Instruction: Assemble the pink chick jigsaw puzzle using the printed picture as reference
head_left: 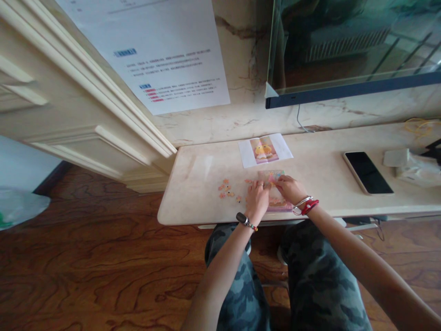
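Note:
A small pink jigsaw board [275, 176] lies on the marble shelf [193, 202], partly under both hands. My left hand [257, 198] rests on its left edge with fingers curled, fingertips at a piece I cannot make out. My right hand [289, 187] lies over the board's right side, fingers pinched at the top edge. Several loose orange puzzle pieces [227, 189] are scattered just left of my left hand. A printed reference picture [264, 150] of an orange cartoon figure lies behind the board.
A black phone [367, 172] lies face up to the right, with a white packet [396, 157] and plastic bag [418, 169] beyond it. A screen [344, 46] and a paper sheet [165, 50] hang on the wall. My knees are under the shelf edge.

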Demonstrator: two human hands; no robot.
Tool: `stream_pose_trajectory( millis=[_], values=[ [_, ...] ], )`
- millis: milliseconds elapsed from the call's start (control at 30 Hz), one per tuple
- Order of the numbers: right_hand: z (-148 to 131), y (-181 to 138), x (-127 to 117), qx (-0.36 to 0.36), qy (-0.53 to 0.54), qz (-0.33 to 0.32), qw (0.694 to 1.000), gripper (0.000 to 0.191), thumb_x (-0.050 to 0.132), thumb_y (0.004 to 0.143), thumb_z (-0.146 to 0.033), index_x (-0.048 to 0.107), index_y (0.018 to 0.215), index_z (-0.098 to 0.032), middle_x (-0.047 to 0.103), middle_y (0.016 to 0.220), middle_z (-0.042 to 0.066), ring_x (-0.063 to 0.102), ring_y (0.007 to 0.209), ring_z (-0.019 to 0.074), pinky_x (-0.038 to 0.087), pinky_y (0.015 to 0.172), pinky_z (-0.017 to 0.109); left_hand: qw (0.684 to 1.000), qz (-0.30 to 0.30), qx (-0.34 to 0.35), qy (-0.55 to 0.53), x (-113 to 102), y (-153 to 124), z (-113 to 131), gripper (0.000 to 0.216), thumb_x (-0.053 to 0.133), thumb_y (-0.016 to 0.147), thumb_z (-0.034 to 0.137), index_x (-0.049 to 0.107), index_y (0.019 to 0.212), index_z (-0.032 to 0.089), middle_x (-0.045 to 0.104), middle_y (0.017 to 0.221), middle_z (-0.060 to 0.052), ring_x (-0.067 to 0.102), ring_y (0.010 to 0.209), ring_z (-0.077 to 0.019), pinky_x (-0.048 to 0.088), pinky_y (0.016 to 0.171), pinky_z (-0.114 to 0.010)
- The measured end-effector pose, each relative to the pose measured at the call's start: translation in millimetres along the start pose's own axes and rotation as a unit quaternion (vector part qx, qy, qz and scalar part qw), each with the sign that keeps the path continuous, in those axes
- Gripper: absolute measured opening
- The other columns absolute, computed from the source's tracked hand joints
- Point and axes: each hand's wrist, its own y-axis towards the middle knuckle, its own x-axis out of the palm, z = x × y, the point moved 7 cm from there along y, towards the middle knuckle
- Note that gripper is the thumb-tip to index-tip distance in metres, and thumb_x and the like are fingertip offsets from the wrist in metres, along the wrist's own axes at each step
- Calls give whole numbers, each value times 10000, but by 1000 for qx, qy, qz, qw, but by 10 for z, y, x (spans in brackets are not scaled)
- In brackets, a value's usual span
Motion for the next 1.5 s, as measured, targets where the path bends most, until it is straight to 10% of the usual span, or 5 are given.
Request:
stream_pose_trajectory(
  millis=[300,700,1067,1500],
  values=[
    [236,-7,-233,33,138,137,980,232,434,771,-184,654,842,-167,600,779,57,525,652,128,418,646,232,998,57,-5,-19,-165,31,-143,345,391,787,108,493,1093,230,477,1080,-81,417,1011,-199,360,859,-338],
    [-607,521,95,-96,71,-23,993,251,509,744,-214,618,961,-148,580,936,93,533,870,167,400,770,254,968,164,-185,33,-639,-607,-1319,223,467,752,164,558,956,160,567,928,-102,474,968,-225,362,864,-398],
    [-725,713,159,-90,48,-28,994,190,503,762,-245,619,829,-110,599,850,115,540,824,184,400,728,266,968,187,-167,24,-567,-718,-1305,209,446,767,183,574,927,144,579,879,-110,486,945,-233,373,829,-398],
    [393,304,-80,109,379,73,916,201,521,687,-305,582,771,-134,612,617,28,543,528,110,418,490,214,970,206,-131,-20,-582,-683,-1060,209,472,744,150,569,927,178,523,962,-105,466,969,-215,377,864,-394]
  ],
)
